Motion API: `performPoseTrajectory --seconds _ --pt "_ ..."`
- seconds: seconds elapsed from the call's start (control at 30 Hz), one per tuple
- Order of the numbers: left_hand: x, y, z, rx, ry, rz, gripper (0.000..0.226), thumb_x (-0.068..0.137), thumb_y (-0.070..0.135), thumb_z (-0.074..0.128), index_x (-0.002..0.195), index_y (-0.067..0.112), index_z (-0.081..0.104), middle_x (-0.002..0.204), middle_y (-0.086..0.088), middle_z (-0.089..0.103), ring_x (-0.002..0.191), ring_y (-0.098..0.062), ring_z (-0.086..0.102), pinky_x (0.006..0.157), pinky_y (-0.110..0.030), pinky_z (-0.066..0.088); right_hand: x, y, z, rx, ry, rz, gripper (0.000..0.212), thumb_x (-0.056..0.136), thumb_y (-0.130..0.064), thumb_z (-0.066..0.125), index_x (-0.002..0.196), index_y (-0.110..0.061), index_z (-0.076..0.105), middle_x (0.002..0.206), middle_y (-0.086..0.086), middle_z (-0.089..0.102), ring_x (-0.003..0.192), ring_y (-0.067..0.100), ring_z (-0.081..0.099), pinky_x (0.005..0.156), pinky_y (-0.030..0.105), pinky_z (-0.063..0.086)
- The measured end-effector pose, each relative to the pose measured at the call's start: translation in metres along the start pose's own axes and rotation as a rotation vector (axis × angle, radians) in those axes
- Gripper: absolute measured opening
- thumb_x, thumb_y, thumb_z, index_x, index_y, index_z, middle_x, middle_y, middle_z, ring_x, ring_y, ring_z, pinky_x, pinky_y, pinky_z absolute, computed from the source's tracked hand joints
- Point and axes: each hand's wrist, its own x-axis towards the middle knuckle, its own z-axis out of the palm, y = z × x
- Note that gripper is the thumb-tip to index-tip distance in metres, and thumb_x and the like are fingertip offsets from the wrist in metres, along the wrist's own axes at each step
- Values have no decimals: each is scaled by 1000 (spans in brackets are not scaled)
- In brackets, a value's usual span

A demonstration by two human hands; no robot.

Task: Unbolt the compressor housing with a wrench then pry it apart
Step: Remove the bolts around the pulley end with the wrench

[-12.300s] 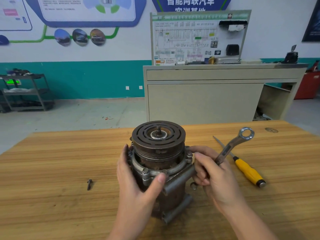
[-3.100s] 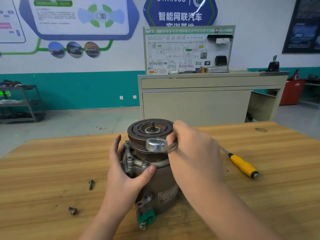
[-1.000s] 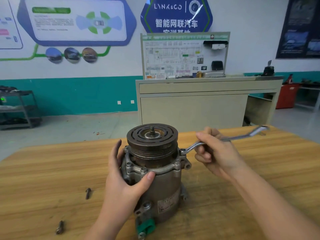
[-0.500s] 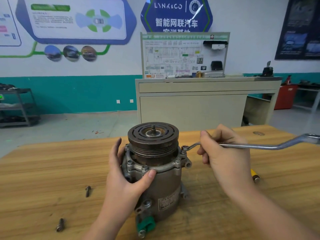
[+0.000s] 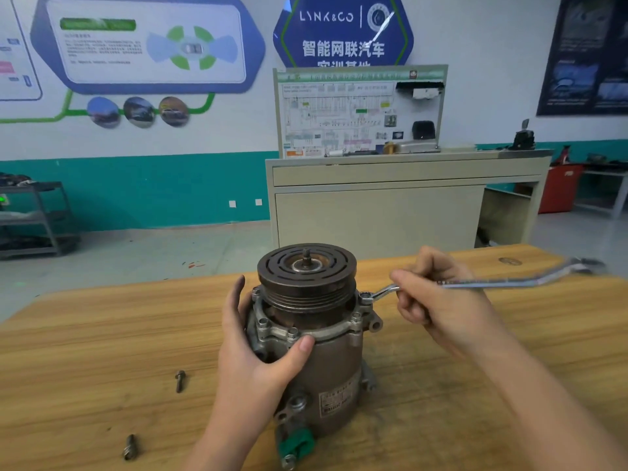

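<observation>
2 hands: left [image 5: 251, 348] fingers wrap compressor [image 5: 326, 351]; right [image 5: 438, 300] fingers clench wrench [image 5: 492, 283].

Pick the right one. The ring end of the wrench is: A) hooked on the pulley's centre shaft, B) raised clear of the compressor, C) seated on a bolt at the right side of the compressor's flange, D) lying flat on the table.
C: the wrench, gripped by the right hand, has its ring end on a flange bolt of the compressor.

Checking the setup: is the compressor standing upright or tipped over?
Upright. The compressor stands on end on the table, pulley face up, steadied by the left hand.
</observation>
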Motion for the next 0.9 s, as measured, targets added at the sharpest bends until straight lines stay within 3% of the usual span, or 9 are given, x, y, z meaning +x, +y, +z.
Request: performPoseTrajectory --seconds 0.13,0.27,0.33,0.47,0.53,0.67,0.73,0.8,0.9 --pt "0 3 1 0 1 -4 98 48 62 76 130 62 22 131 29 45 120 7 49 90 -14 44 35 6 -6 370 -218 360 35 79 -4 54 51 -13 35 41 6 42 27 5 32 35 10 18" --pt "1 3 0 5 -9 0 96 49 62 77 127 65 21 125 39 45 118 12 48 85 -4 43 45 4 -3 510 150 224 36 86 -1 51 58 -18 35 37 2 40 25 5 28 32 12 15" --pt "1 2 0 8 -16 1 98 49 63 77 129 64 21 129 35 44 118 11 48 88 -8 44 33 -2 -3 357 265 56 40 86 5 46 54 -16 35 38 5 39 27 9 27 35 14 15" --pt "1 1 -1 15 -10 0 102 45 70 77 129 64 20 133 28 43 118 10 49 87 -7 43 -1 -3 4 -255 279 -208 43 87 3 55 50 -8 36 42 9 48 34 13 37 37 20 29" --pt "1 1 -1 14 -5 -1 100 42 76 75 126 68 21 132 30 43 118 10 48 84 -3 43 -8 -2 10 -386 262 -290 40 87 -1 60 54 -2 37 45 12 50 37 9 40 39 20 33" --pt "2 1 0 20 -4 10 97 42 79 73 124 71 21 131 31 43 119 9 48 85 -2 42 -12 -1 18 -532 216 -372 40 86 -11 63 59 -6 35 52 20 45 42 14 37 43 27 30" --pt "2 1 0 26 -2 21 98 42 80 73 124 70 21 131 31 43 119 10 48 88 -3 41 -18 -3 24 -716 168 -487 34 82 -18 60 63 -10 33 54 12 38 48 9 33 48 28 31" --pt "2 0 0 27 0 37 99 43 79 73 127 67 21 134 27 44 121 7 48 94 -9 41 -25 -6 31 -933 52 -652 35 79 -12 59 63 -21 29 53 -4 30 51 4 31 48 16 27" --pt "1 1 0 27 -2 27 102 43 78 74 129 64 21 136 23 45 122 5 48 96 -17 41 -34 -3 38 -1135 -36 -743 47 72 -4 62 67 -31 24 54 -15 22 54 7 29 49 16 26"
